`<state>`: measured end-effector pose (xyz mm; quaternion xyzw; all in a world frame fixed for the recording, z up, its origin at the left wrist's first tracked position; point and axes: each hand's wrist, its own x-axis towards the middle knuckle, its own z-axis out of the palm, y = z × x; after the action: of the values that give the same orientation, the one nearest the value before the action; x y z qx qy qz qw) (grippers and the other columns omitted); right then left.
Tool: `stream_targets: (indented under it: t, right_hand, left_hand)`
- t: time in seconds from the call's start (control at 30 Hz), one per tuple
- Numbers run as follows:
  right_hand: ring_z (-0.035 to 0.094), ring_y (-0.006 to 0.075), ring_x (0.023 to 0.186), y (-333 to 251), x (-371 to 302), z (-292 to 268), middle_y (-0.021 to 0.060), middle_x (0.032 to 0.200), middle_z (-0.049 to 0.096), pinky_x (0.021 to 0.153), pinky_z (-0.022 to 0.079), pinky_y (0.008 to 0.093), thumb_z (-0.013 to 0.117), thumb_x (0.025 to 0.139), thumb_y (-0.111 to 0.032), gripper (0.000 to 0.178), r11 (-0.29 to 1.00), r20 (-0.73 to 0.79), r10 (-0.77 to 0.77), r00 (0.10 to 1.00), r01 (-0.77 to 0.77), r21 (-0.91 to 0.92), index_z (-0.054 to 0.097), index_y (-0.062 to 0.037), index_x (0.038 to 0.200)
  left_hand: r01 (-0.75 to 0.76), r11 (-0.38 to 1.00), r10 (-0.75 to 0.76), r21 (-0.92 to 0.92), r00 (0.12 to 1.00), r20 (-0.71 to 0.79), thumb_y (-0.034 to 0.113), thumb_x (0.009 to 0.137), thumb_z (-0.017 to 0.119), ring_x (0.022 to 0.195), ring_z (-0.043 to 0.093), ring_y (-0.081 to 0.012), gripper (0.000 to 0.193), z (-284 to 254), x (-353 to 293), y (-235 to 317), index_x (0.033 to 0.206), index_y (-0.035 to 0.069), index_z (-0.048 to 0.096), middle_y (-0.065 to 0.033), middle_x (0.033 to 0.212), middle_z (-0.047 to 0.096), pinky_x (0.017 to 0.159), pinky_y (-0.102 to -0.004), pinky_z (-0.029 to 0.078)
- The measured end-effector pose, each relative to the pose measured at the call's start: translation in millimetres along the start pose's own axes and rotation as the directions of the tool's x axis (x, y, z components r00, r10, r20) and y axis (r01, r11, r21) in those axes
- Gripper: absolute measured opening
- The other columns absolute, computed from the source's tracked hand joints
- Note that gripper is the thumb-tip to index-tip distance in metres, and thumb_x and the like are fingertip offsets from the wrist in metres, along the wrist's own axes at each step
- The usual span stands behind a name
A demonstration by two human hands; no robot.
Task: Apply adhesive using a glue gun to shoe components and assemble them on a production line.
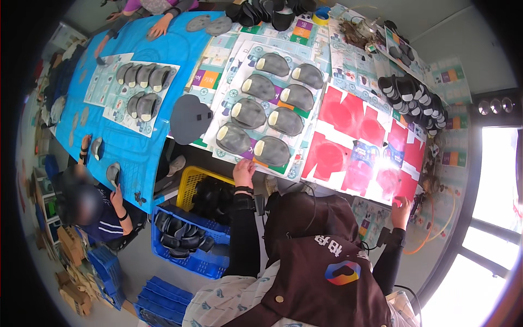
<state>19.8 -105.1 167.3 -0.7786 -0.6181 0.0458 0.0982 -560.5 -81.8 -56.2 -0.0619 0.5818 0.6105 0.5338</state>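
Pieces (249,113), grey & rounded w/ pale ends, are lying in the head view on a stack of printed sheets (297,57), in two slanting rows of four, right in front of the wearer on the worktop (348,84). They're being kept apart, none overlapping, prob. so each one's whole face is reachable; pale ends are all pointing roughly left, likely for consistency. The red-and-white sheet (336,111) is sitting just right of the stack, glare washing out part of it — maybe put there for easy reach of the R side.

Left hand (244,173): fingers are bending loosely, only partly open, tips touching or nearly touching the stack's near edge, just below the pieces. It isn't holding any piece; can't tell if it's pinching paper — poss. just steadying the edge.

Right hand (402,212): well apart from the left, fingers are curling at the near R corner of the red-and-white sheet. Contact's looking likely, but can't tell if it's closed on the corner or merely resting there; no grey piece is showing in it.
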Motion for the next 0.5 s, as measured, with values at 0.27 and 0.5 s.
stream_targets:
  t: [0.27,0.5]
  right_hand:
    - [0.060,0.0325,0.110,3.6,2.5,6.1,0.0133,0.106,0.068,0.098,0.046,0.0422,0.062,0.080,-0.008,0.022,0.999,0.043,-0.015,0.999,0.013,0.045,0.068,-0.0034,0.101]
    - [0.060,0.0344,0.110,1.2,7.4,16.5,0.0140,0.106,0.065,0.098,0.047,0.0440,0.063,0.078,-0.003,0.023,0.996,0.081,-0.008,0.997,0.001,0.090,0.066,-0.0037,0.101]
  left_hand:
    - [0.076,0.995,-0.067,0.060,0.988,-0.140,0.013,0.090,0.056,0.082,0.060,-0.0171,0.009,16.8,8.6,-11.5,0.092,0.008,0.063,-0.0038,0.086,0.059,0.067,-0.0356,0.055]
    - [0.043,0.997,-0.032,0.070,0.987,-0.155,0.006,0.088,0.064,0.078,0.060,-0.0142,0.015,2.2,12.6,-10.4,0.103,0.007,0.060,-0.0018,0.089,0.060,0.070,-0.0313,0.055]
